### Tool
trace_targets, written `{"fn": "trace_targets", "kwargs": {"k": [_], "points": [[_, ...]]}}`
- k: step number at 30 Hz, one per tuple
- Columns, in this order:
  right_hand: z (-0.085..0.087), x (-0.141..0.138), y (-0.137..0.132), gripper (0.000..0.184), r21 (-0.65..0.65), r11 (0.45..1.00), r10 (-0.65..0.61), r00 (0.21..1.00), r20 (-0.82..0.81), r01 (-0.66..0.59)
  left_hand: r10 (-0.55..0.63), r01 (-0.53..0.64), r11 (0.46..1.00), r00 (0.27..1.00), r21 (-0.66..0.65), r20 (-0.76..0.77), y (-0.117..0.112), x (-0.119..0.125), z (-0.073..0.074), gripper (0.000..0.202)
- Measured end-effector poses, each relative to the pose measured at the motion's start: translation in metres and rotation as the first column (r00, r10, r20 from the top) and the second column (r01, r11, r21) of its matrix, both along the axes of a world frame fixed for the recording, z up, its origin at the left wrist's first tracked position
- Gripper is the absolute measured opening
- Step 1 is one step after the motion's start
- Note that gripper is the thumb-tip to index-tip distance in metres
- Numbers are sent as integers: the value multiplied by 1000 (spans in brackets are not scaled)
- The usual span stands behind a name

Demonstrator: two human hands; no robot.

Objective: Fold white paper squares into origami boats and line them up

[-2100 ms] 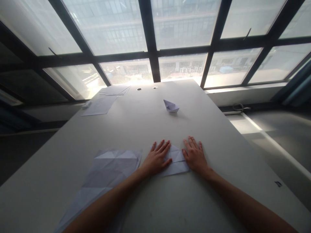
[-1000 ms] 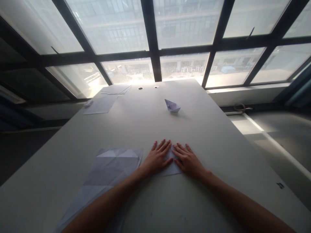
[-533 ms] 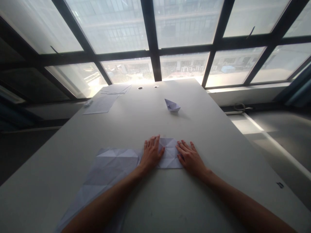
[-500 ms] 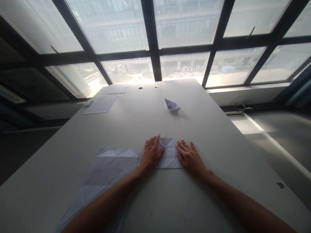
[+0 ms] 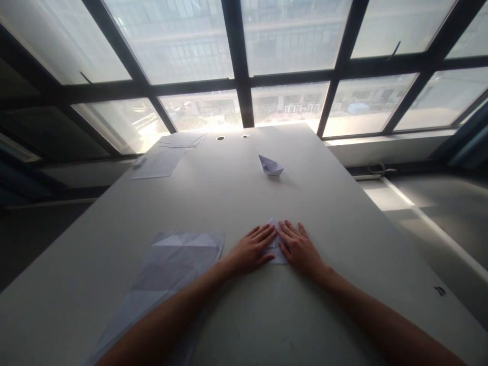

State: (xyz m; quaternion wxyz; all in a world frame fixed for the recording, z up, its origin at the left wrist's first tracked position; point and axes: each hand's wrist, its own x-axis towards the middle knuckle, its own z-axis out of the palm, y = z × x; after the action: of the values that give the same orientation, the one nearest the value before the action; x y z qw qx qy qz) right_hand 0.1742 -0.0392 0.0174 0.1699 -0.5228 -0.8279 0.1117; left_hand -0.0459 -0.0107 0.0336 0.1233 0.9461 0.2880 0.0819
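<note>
Both the left grip [image 5: 252, 251] and right grip [image 5: 300, 249] are lying flat, clasping nothing, on folded paper [image 5: 279, 257], while the worktop [image 5: 213, 203] is bearing an unreadable dark mark [image 5: 439, 291].

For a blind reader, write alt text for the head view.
The left hand and right hand rest side by side on a small folded paper on a white table. Beyond sits a paper boat; creased sheets lie to the left, windows behind.

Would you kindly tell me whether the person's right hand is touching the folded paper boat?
Apart: the head view shows a stretch of white tabletop between the right hand and the paper boat beyond it.
</note>
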Motion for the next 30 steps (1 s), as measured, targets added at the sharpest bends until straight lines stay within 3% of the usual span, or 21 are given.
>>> {"fn": "trace_targets", "kwargs": {"k": [11,17,21,26,30], "points": [[1,0,1,48,31,1000,-1,1000,-24,2,-30,34,997,998,70,-48,-3,1,6,70],[13,-7,-9,31,129,992,2,997,-74,7,85,-80,991,996,107,-41,-12,9,6,47],[18,-12,-16,17,108,992,71,989,-129,-57,154,-155,986,988,66,14,-11,10,-1,39],[13,-7,-7,32,111,994,18,979,-202,4,94,-94,996,995,-14,44,-5,6,-3,41],[5,-5,2,49,62,998,-14,999,-35,17,66,-65,998,997,-26,42,-5,6,1,50]]}}
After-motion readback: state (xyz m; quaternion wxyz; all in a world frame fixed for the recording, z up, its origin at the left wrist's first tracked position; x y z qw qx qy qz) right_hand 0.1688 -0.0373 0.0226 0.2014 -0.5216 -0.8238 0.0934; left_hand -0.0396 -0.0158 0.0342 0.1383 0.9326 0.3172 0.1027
